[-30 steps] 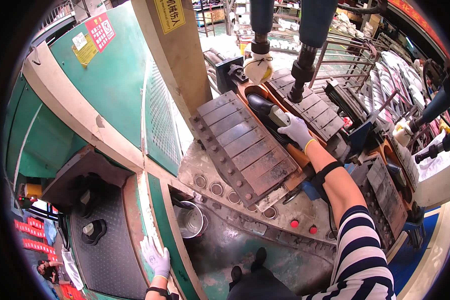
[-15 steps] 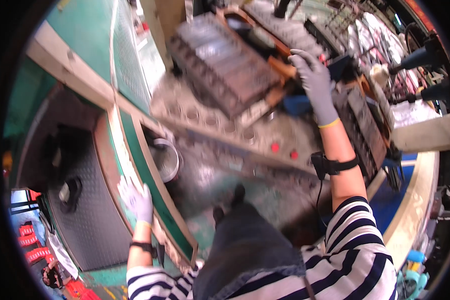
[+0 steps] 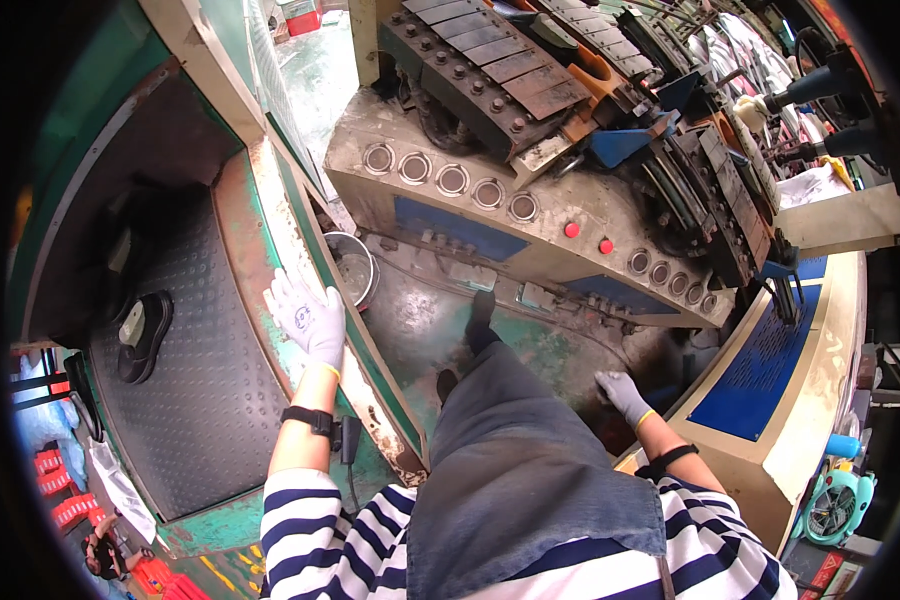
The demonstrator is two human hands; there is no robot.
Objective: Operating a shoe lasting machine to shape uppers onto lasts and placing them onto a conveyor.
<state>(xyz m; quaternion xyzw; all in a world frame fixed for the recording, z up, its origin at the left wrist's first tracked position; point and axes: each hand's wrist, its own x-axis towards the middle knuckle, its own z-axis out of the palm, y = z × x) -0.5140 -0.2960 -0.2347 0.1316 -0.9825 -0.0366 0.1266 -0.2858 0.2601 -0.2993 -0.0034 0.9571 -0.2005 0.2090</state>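
Observation:
My left hand (image 3: 308, 318), in a pale grey glove with a yellow cuff, lies with fingers spread on the worn, paint-chipped edge (image 3: 268, 205) of a green machine frame. A black dimpled belt (image 3: 205, 400) lies beyond that edge, carrying a black shoe-shaped piece (image 3: 148, 340) with a pale block on it. My right hand (image 3: 622, 395), gloved the same way, hangs low at my right side above the floor. Nothing shows in it, and its fingers look loosely bent with a gap between them.
Ahead stands a beige machine bench (image 3: 560, 215) with round gauges, two red buttons (image 3: 572, 230) and dark clamp blocks (image 3: 480, 85). A metal bucket (image 3: 355, 268) is on the floor by the green frame. At right are a blue-panelled cabinet (image 3: 755, 375) and a teal fan (image 3: 838, 505).
My right hand has come down from the clamp blocks to my side. My left hand stays on the frame edge. The whole view has shifted, and the bench now appears farther up and right.

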